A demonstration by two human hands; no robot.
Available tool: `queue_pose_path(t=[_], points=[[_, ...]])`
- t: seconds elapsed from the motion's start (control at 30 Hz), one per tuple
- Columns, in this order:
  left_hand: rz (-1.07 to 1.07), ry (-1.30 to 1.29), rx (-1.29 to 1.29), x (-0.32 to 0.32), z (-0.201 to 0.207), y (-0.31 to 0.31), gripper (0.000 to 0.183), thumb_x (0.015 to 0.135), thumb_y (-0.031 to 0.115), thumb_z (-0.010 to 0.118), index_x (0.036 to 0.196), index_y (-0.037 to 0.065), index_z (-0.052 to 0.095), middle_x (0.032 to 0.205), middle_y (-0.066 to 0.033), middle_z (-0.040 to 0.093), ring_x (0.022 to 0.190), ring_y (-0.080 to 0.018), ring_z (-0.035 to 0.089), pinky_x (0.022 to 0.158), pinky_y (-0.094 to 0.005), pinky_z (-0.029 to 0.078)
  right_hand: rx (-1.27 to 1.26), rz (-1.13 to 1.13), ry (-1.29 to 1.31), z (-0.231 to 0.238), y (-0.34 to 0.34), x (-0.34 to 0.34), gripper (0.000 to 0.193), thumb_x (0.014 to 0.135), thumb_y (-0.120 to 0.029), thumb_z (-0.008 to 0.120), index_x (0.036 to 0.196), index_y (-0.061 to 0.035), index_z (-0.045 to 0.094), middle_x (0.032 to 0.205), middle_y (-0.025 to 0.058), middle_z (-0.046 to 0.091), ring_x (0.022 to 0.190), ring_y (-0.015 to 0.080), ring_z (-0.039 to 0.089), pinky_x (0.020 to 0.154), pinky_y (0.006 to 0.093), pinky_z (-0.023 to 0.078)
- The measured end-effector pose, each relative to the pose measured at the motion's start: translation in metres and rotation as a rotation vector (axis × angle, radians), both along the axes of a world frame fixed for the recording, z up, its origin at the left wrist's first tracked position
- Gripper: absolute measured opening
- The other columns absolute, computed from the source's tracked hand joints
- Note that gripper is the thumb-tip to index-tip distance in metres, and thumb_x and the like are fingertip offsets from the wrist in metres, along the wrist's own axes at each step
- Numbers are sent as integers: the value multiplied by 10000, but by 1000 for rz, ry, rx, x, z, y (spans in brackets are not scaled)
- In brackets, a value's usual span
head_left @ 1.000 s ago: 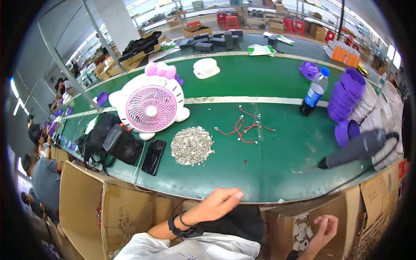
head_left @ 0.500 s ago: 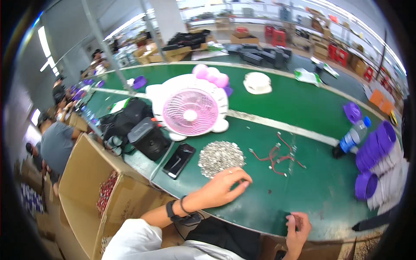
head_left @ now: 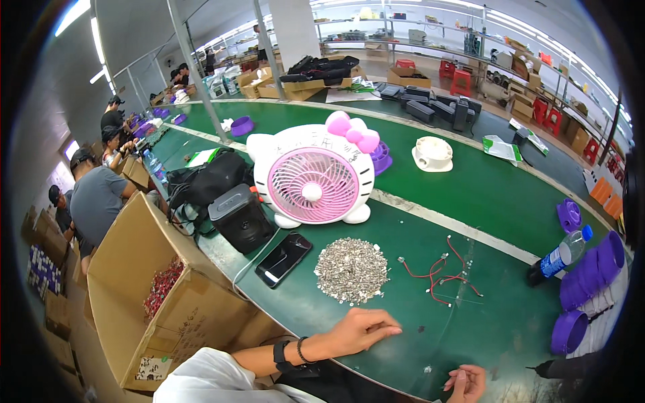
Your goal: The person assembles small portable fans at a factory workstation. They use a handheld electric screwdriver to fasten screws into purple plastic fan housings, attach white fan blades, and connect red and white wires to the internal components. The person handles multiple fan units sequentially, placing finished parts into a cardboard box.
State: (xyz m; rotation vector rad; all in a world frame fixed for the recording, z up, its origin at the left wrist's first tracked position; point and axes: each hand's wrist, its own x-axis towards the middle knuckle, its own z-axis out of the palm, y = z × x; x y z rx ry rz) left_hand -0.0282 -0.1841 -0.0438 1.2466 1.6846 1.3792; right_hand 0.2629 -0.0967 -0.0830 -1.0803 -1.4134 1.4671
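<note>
A round heap of small silvery metal pieces, seemingly screws, (head_left: 351, 271) lies on the green table. Just nearer to me than the heap, my left hand (head_left: 363, 332) rests over the table edge, thumb and fingertips together; whatever may be between them is too small to make out. My right hand (head_left: 465, 384) is at the near edge, lower right, fingers curled and partly cut off by the picture's rim; its inside is hidden. Beyond and between the hands lie several red wires with small white connectors (head_left: 440, 275). A black phone (head_left: 283, 260) lies left of the heap.
A pink and white cat-shaped fan (head_left: 312, 176) stands behind the heap. Left are a black speaker (head_left: 240, 216) and a cardboard box (head_left: 127, 282) of red parts. At right stand a bottle (head_left: 559, 256) and stacked purple rings (head_left: 592, 275). A co-worker (head_left: 101, 208) sits far left.
My left hand has drawn back from the heap's near edge, which it partly covered before. My right hand now sits lower in the picture. The whole view has shifted.
</note>
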Motion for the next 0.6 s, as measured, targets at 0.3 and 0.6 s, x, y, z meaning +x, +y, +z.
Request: queue_pose_path(t=[0.3, 0.6], points=[[-2, 197, -87, 6, -29, -6, 297, 918, 21, 633, 707, 46, 425, 710, -80, 441, 680, -237, 476, 645, -400, 390, 25, -10, -73, 8, -5, -5, 211, 988, -113, 599, 1152, 19, 598, 918, 132, 690, 692, 144, 595, 644, 271, 496], [23, 191, 72, 6, -7, 3, 147, 984, 110, 604, 1104, 56, 671, 1023, -122, 675, 820, -231, 688, 664, -340, 535, 67, -6, 0, 9, -4, -6, 227, 989, -98, 606, 1180, 20, 575, 934, 130, 684, 703, 154, 579, 669, 281, 488]])
